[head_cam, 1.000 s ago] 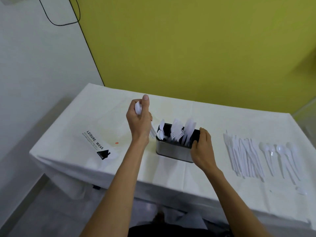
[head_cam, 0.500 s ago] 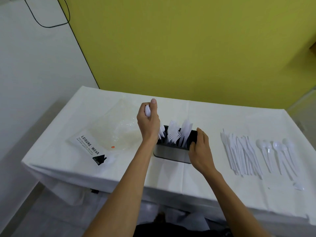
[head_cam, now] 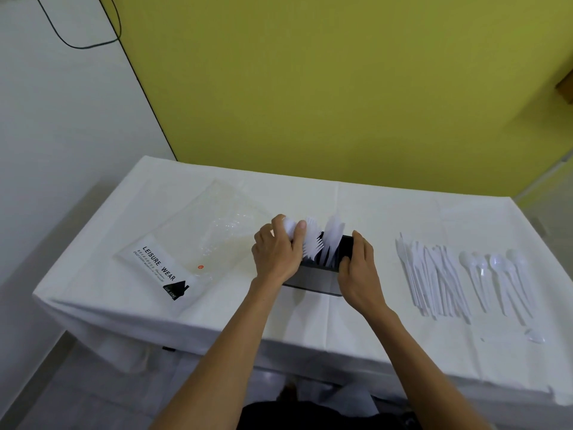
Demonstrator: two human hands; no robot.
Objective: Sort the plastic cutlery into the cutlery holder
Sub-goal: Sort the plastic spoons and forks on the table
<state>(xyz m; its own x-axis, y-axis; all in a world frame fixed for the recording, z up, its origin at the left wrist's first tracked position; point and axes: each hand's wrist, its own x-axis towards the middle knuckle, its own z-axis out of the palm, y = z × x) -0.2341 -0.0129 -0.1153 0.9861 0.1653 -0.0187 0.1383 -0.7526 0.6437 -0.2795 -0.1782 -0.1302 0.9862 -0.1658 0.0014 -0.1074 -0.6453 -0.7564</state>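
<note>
The main risk at this moment is the cutlery holder tipping or sliding toward the lower edge of the bench: it stands fairly close to that edge, and a push from the left hand as it presses its load down could shove it if the right hand lets go. A second risk is that the spoons pinched in the left hand catch on the forks already standing next to them and spring some out. The left hand is clenched around a small bunch of white spoons, bowls up, over the left end of the holder; how far the handles are seated I cannot tell, since the hand hides them. The right hand grips the holder's right end, fingers curled over the rim, steadying it. Inside, left of centre, stand forks with tines up, and just right of them a group of knives; the rightmost section looks dark and empty. At the right of the frame more knives and forks lie in a row, with loose spoons beside them, so much sorting seems left. A clear printed bag lies at centre left.
</note>
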